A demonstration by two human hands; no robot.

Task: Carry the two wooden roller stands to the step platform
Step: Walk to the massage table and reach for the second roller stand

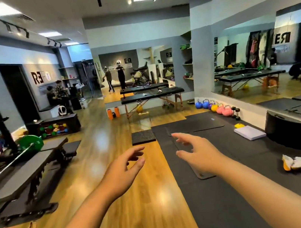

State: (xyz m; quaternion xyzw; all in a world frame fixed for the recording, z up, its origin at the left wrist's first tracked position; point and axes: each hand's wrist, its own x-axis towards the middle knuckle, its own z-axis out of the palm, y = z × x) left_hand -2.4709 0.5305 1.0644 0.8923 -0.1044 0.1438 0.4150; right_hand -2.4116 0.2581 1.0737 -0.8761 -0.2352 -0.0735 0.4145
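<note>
My left hand (123,170) and my right hand (193,150) reach forward at chest height, a little apart, fingers spread and holding nothing. The left hand hangs over the wooden floor and the right over the edge of a black mat (218,192). Two low dark benches with carved wooden legs (30,173) stand to the left, beyond my left arm. A flat pale pad (249,132) lies on the mat to the right, beside a black curved block (286,131). I cannot tell which things are the roller stands or the step platform.
A barbell with green plates (31,143) rests on a rack at the left. Massage tables (152,94) stand at the back, orange foam rollers (112,113) beside them. Kettlebells (216,107) line the mirrored right wall. A rubber tile (143,137) lies ahead. People stand far back.
</note>
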